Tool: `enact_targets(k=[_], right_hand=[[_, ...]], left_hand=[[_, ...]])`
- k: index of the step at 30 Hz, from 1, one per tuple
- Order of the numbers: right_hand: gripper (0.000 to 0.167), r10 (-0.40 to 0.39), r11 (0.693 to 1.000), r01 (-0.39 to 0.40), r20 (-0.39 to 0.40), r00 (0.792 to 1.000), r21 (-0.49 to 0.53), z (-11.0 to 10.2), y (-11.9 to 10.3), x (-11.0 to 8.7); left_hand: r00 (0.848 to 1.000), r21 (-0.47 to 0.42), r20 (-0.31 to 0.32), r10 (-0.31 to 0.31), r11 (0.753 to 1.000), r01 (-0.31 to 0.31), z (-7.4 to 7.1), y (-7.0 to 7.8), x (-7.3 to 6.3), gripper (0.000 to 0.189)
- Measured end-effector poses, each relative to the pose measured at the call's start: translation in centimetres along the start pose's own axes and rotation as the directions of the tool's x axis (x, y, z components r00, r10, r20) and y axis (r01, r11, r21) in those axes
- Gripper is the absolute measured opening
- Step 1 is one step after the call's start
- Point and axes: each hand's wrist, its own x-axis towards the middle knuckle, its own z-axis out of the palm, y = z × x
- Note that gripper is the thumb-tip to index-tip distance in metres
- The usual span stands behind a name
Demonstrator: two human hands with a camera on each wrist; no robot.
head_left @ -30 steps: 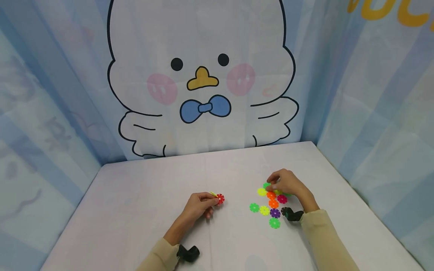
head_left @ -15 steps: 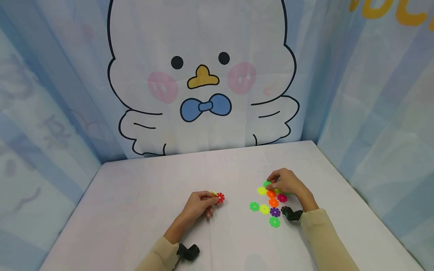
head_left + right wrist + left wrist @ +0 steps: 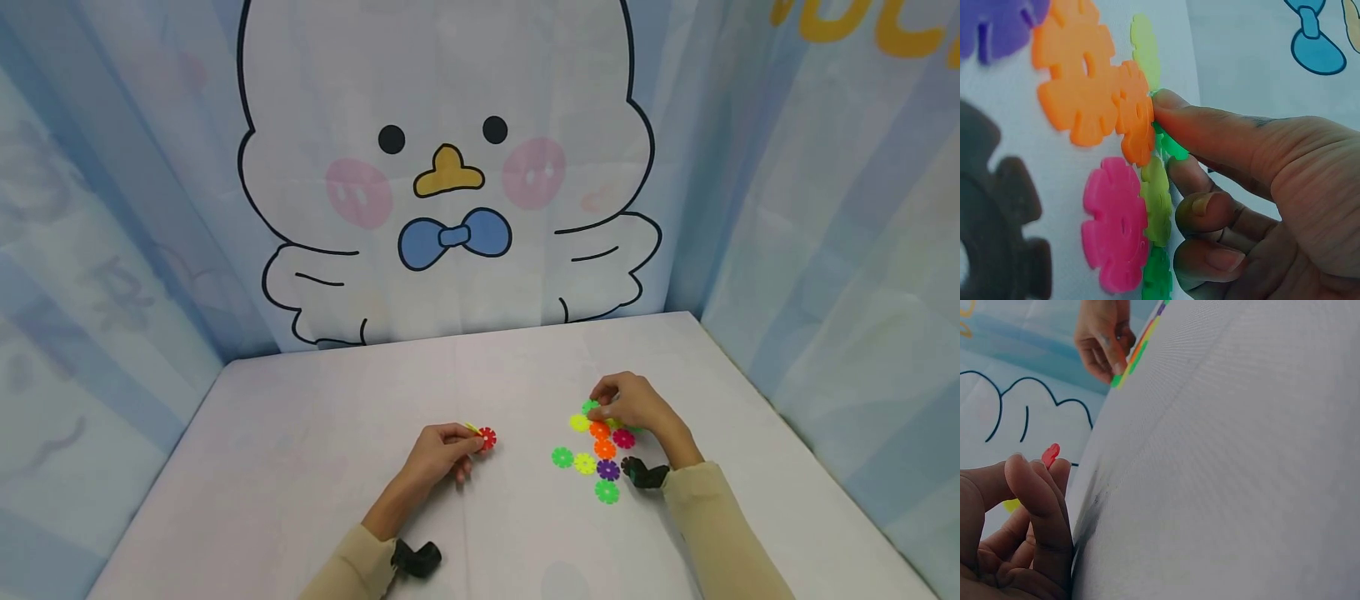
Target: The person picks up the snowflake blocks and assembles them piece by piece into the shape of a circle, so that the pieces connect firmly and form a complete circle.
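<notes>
My left hand point(image 3: 442, 452) pinches a red flower-shaped interlocking disc point(image 3: 488, 439) between thumb and index finger. A yellow disc point(image 3: 472, 428) shows edge-on beside the red one, partly hidden by the fingers. My right hand point(image 3: 637, 403) is at the far side of a group of colored discs. In the right wrist view its thumb and index finger close on a green disc point(image 3: 1175, 145), mostly covered by the thumb. Two orange discs point(image 3: 1077, 69), point(image 3: 1134, 115), a pink disc point(image 3: 1115, 225) and a yellow-green disc point(image 3: 1157, 200) are right by these fingers.
Nearer on the white table point(image 3: 300, 467) lie a purple disc point(image 3: 608, 470), two green discs point(image 3: 607, 492), point(image 3: 562, 457) and a yellow disc point(image 3: 585, 463). A dark disc point(image 3: 997, 219) is close to the right wrist camera. Printed curtains point(image 3: 825, 250) stand around the table.
</notes>
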Motion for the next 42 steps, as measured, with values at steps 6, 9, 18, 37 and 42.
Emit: enact_targets(k=[6,9,18,37,42], right_hand=[[0.029,-0.01,1.0,0.01,-0.002,1.0,0.015,0.0,0.1,0.0],[0.028,-0.004,1.0,0.005,-0.002,1.0,0.029,-0.1,0.1,-0.1],[0.023,0.033,0.996,-0.031,-0.017,0.999,0.083,0.2,0.2,0.0],[0.025,-0.03,0.94,-0.002,0.09,0.995,0.34,1.9,-2.1,0.8],[0.021,-0.098,0.939,0.053,0.118,0.988,0.339,2.9,-3.2,0.9]], left_hand=[[1.0,0.005,0.001,-0.005,1.0,0.005,0.0,0.0,0.0,0.023],[1.0,0.008,0.0,-0.005,1.0,0.005,0.0,0.0,0.0,0.023],[1.0,0.004,0.002,0.003,1.0,-0.003,0.0,-0.1,0.0,0.025],[1.0,0.007,0.013,-0.008,1.0,0.008,-0.2,-0.1,0.0,0.024],[1.0,0.017,0.018,-0.01,1.0,0.01,-0.2,-0.1,-0.1,0.024]])
